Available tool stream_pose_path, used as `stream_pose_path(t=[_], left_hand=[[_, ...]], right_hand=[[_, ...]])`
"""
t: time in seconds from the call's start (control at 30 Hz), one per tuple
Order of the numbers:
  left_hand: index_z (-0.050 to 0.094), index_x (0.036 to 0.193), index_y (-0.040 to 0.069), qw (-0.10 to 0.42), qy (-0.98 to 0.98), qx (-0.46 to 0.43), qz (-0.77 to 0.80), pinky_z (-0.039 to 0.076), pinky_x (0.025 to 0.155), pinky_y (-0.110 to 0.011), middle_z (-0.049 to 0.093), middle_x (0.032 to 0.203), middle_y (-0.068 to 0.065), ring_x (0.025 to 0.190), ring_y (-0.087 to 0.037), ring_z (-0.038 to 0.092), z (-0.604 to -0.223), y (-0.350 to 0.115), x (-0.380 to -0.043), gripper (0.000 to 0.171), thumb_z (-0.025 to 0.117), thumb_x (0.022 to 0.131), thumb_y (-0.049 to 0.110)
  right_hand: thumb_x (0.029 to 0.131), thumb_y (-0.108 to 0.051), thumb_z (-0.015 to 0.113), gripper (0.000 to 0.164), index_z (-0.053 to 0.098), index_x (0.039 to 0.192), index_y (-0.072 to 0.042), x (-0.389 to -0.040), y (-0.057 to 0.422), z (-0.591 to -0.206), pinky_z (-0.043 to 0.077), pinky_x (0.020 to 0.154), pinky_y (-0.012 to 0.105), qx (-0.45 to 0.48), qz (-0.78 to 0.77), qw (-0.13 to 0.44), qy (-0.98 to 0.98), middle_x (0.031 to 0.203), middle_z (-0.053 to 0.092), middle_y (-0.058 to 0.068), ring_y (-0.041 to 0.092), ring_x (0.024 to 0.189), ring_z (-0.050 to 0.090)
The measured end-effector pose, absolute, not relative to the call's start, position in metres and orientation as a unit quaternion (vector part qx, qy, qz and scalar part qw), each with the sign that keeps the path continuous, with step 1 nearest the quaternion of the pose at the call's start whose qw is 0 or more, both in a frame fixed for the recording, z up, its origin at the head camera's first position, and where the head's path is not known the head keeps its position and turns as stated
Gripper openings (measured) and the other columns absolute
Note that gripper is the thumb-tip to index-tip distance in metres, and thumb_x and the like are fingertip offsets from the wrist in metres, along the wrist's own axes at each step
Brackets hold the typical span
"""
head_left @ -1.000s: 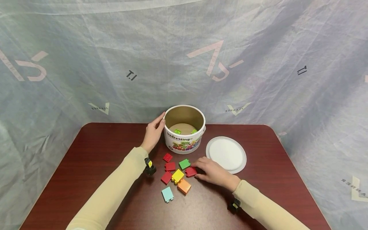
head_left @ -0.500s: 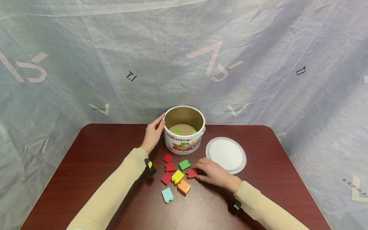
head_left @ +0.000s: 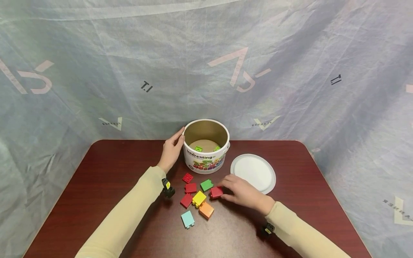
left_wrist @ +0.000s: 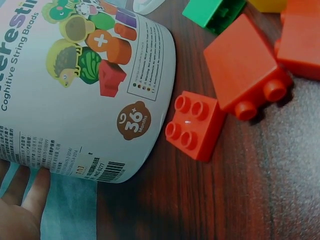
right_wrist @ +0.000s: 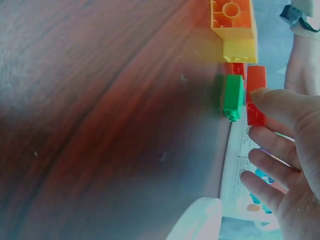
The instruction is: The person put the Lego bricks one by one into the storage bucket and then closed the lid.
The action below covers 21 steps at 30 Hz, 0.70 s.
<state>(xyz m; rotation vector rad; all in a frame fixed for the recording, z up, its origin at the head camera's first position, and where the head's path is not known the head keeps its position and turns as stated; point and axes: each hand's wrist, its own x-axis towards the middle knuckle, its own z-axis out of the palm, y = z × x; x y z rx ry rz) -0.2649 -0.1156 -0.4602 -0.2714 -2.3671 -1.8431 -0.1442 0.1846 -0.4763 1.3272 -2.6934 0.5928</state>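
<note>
In the head view, my left hand (head_left: pixel 171 152) rests against the left side of a white printed bucket (head_left: pixel 193 165), fingers extended near its rim. Two lime-green toy bricks show inside the bucket, one of them a lime brick (head_left: pixel 198 149). My right hand (head_left: pixel 242 191) pinches a red toy brick (head_left: pixel 216 192) between thumb and fingers. The right wrist view shows the thumb across that red brick (right_wrist: pixel 256 77), which looks slightly raised off the table. Close by lies a green brick (head_left: pixel 207 185). In the left wrist view, the left fingers (left_wrist: pixel 37 192) touch the bucket wall.
Also on the table are a small studded red brick (head_left: pixel 187 178), two larger red ones, a yellow brick (head_left: pixel 199 199), an orange brick (head_left: pixel 206 210) and a light-blue brick (head_left: pixel 188 219). A round white lid (head_left: pixel 253 171) lies right of the bucket. Grey cloth (head_left: pixel 206 64) hangs behind.
My right hand has shifted slightly to the right along with the red brick, which has come away from the green one. The left hand stays against the bucket.
</note>
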Motion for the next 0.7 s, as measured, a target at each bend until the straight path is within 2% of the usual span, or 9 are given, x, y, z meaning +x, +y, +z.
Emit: stream_pose_path(t=[0.3,0.7], left_hand=[[0.05,0.157,0.022,0.06,-0.79,-0.086,-0.604,0.038,0.12,-0.042,0.046,0.161,0.005,0.149,-0.017,0.04,-0.46,-0.116,-0.264,0.049,0.055,0.11,0.032],[0.051,0.157,0.02,0.067,-0.79,-0.09,-0.603,0.04,0.119,-0.04,0.047,0.159,0.004,0.147,-0.016,0.043,-0.46,-0.116,-0.265,0.048,0.054,0.11,0.03]], right_hand=[[0.09,-0.019,0.083,0.031,0.074,0.117,-0.008,-0.144,0.186,-0.459,0.056,0.09,0.035,0.44,0.188,0.055,-0.876,0.106,0.068,0.001,0.017,0.1,0.063],[0.088,-0.019,0.085,0.032,0.073,0.117,-0.01,-0.147,0.188,-0.436,0.055,0.087,0.033,0.456,0.17,0.085,-0.869,0.106,0.068,-0.001,0.016,0.098,0.062]])
